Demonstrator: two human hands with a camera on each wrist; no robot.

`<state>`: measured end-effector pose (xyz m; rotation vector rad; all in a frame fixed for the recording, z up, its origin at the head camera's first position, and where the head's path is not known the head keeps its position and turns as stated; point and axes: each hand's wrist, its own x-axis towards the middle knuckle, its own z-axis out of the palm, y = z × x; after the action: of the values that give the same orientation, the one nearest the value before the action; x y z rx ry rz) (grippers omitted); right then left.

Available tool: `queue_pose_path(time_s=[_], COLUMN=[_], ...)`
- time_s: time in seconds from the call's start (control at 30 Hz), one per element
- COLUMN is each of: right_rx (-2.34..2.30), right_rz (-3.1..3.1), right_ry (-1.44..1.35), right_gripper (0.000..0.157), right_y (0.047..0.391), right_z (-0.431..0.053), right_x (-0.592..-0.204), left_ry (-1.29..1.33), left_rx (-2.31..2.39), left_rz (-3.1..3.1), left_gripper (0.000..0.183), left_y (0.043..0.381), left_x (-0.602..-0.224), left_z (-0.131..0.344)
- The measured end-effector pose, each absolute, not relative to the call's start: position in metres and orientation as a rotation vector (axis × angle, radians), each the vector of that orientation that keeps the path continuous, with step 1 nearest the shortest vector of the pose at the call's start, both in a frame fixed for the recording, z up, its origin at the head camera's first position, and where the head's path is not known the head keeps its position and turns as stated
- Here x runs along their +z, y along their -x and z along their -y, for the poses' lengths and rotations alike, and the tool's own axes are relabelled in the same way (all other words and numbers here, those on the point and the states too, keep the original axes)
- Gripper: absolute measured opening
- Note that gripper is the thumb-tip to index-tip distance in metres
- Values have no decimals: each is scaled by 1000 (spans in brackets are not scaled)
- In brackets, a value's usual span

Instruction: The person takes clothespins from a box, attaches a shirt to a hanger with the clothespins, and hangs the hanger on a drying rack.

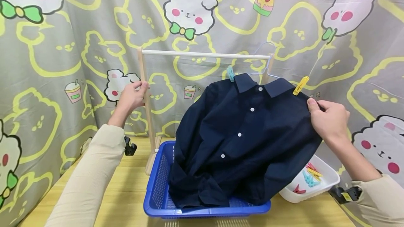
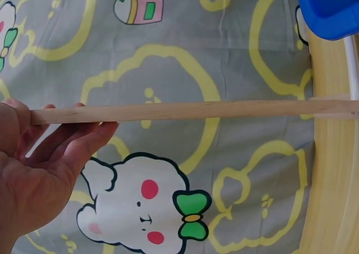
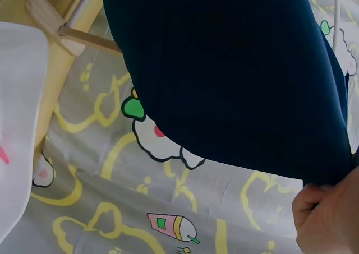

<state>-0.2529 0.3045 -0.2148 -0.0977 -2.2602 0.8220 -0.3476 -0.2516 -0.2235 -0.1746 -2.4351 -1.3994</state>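
Observation:
A dark navy button-up shirt [image 1: 243, 125] is on a pale blue hanger [image 1: 268, 68], whose hook overlaps the right end of the white rail in the head view. My right hand [image 1: 329, 120] pinches the shirt at its shoulder; in the right wrist view the dark cloth [image 3: 224, 80] spreads out from the fingers. A light blue clothespin [image 1: 231, 74] and a yellow clothespin [image 1: 301, 86] sit on either side of the collar. My left hand [image 1: 134, 95] grips the rack's left wooden post [image 2: 185, 111], thumb on one side, fingers on the other.
Below the shirt stands a blue plastic basket [image 1: 157, 181], the shirt's lower part hanging into it. A white tub [image 1: 331, 179] with several coloured clothespins [image 1: 310, 178] is at the right. The rack's white rail [image 1: 202, 54] runs before a patterned curtain [image 1: 104, 20].

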Motion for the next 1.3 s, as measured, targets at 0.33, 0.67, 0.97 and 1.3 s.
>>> queue_pose_path(time_s=[0.33, 0.67, 0.97, 1.3], right_rx=[823, 798, 778, 785], right_rz=[2270, 2288, 2294, 2372], right_ry=[122, 104, 68, 124], right_gripper=[50, 49, 47, 53], right_y=[255, 256, 256, 256], right_z=[-309, -309, -310, -309], right_x=[-217, -220, -228, -234], left_ry=[176, 173, 158, 157], left_rx=[-1405, -1397, -1385, -1393], left_rz=[2423, 2418, 2427, 2420], left_gripper=[59, 57, 59, 59], left_y=[349, 350, 349, 349], left_x=[-223, -223, -223, -223], left_z=[249, 248, 249, 250])
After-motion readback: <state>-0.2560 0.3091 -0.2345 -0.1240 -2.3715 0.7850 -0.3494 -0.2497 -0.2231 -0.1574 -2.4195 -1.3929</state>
